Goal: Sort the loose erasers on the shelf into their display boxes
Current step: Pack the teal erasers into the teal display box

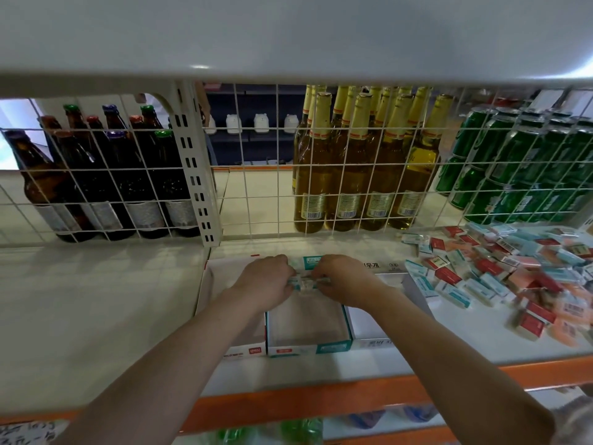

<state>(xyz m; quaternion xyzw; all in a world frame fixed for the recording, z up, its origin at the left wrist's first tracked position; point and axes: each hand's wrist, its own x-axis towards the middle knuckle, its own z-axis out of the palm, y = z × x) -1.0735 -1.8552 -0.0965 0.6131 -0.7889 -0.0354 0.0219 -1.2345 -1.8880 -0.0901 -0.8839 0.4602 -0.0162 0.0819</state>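
Note:
Three open display boxes stand side by side on the white shelf: a red-labelled box (247, 346) on the left, a teal box (308, 346) in the middle and a white box (369, 335) on the right. My left hand (266, 281) and my right hand (343, 279) meet over the far end of the teal box, and both pinch a small row of teal erasers (307, 281) between them. A heap of loose erasers (507, 271) in teal, red and orange wrappers lies to the right of the boxes.
A wire grid (288, 175) closes the back of the shelf, with dark bottles (106, 175), yellow bottles (359, 168) and green cans (519, 168) behind it. An upper shelf (288, 36) hangs low overhead. The orange shelf edge (321, 403) runs along the front.

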